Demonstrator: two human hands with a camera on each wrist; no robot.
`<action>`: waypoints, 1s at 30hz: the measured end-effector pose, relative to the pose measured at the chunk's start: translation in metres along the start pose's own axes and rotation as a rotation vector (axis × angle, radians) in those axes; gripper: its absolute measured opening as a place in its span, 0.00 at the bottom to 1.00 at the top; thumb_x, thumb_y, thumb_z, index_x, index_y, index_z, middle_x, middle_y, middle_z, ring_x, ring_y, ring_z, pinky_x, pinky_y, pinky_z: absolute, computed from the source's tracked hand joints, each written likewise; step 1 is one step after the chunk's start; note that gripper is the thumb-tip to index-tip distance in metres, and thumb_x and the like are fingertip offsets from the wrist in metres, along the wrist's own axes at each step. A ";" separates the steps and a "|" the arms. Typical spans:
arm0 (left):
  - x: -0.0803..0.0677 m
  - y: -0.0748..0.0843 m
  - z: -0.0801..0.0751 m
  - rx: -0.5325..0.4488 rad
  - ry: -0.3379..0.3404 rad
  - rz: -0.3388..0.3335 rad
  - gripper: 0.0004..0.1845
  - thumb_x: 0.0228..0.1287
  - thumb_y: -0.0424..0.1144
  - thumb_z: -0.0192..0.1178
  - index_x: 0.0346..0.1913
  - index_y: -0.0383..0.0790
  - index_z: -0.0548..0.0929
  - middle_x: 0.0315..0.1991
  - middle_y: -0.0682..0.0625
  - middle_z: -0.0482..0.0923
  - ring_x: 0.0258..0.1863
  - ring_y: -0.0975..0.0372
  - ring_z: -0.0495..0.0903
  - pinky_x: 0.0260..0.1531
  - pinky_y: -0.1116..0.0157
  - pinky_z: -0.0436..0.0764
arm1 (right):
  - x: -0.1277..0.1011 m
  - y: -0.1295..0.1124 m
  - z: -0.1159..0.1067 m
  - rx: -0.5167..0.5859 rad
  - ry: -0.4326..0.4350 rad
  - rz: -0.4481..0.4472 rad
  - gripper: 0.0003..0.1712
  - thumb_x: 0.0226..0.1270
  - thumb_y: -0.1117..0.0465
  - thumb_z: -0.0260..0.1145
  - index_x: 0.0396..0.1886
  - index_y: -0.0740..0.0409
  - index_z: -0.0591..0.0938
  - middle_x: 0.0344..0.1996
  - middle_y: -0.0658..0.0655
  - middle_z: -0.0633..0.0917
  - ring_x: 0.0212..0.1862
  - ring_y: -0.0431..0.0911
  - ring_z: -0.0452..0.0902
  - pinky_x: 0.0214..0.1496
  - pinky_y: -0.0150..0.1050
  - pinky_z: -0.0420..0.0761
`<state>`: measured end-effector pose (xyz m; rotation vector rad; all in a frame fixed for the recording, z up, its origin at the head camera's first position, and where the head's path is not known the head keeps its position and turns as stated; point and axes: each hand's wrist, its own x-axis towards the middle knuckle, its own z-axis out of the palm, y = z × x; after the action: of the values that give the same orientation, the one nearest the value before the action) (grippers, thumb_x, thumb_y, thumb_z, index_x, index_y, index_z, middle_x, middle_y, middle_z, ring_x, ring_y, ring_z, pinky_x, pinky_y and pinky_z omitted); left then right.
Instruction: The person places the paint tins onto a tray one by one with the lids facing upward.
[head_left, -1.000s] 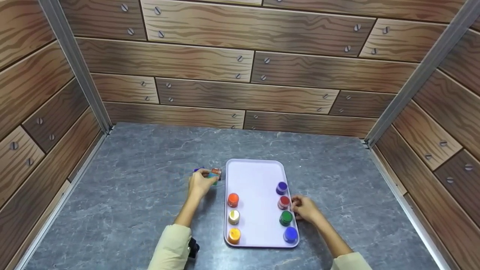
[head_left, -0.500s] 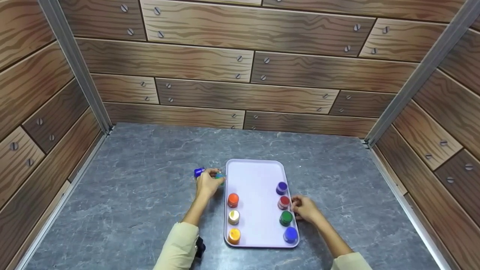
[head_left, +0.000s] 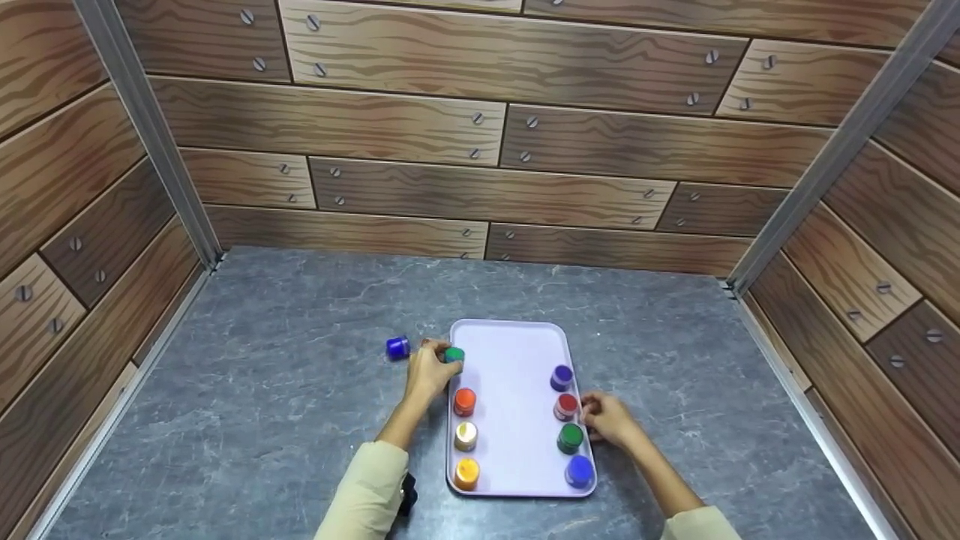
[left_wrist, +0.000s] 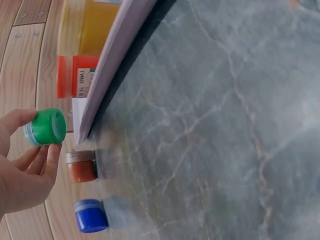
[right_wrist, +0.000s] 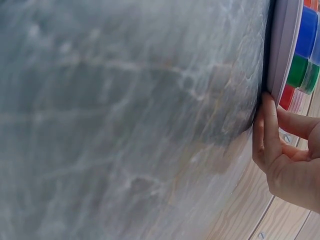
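Note:
My left hand (head_left: 433,369) pinches a small green-capped jar (head_left: 453,355) between thumb and fingers, just above the left rim of the pale lilac tray (head_left: 514,352). The left wrist view shows that green-capped jar (left_wrist: 47,127) off the table beside the tray's corner (left_wrist: 82,125). A brown jar (left_wrist: 81,166) and a blue jar (head_left: 397,346) stand on the grey table to the left of the tray. My right hand (head_left: 604,418) holds the tray's right rim (right_wrist: 280,55), fingers (right_wrist: 269,125) along its outer edge and thumb over it, next to the red jar (head_left: 565,406).
On the tray, an orange jar (head_left: 464,401), a pale-capped jar (head_left: 466,435) and a yellow jar (head_left: 466,472) line the left side; purple (head_left: 561,377), green (head_left: 571,437) and blue (head_left: 580,470) jars stand along the right. Wood-patterned walls close in three sides.
My left hand has lifted the green-capped jar from beside the tray and carried it right to the tray's left rim, uncovering the blue jar. The right hand has stayed put.

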<state>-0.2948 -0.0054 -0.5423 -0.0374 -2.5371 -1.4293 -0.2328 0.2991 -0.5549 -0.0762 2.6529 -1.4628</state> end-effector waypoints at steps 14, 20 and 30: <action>-0.001 -0.006 0.013 0.016 -0.110 0.114 0.18 0.38 0.27 0.70 0.37 0.30 0.80 0.32 0.41 0.80 0.35 0.52 0.78 0.38 0.59 0.78 | 0.007 0.015 0.000 0.004 -0.012 -0.023 0.14 0.53 0.78 0.56 0.42 0.79 0.71 0.25 0.62 0.75 0.28 0.46 0.72 0.24 0.41 0.80; 0.000 -0.004 0.013 0.071 -0.163 0.133 0.18 0.37 0.26 0.71 0.36 0.30 0.80 0.33 0.41 0.81 0.35 0.52 0.79 0.38 0.59 0.77 | 0.026 0.058 0.000 0.077 -0.031 -0.153 0.12 0.55 0.73 0.59 0.41 0.72 0.74 0.24 0.56 0.75 0.27 0.45 0.72 0.20 0.42 0.80; 0.000 -0.002 0.013 0.109 -0.189 0.139 0.18 0.36 0.25 0.71 0.36 0.30 0.80 0.33 0.41 0.81 0.36 0.52 0.79 0.38 0.59 0.77 | 0.002 0.006 -0.001 -0.029 -0.024 -0.060 0.13 0.53 0.79 0.55 0.40 0.81 0.70 0.24 0.61 0.75 0.27 0.44 0.71 0.24 0.40 0.80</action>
<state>-0.2976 0.0044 -0.5501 -0.3392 -2.6980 -1.2883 -0.2350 0.3028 -0.5596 -0.1767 2.6751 -1.4315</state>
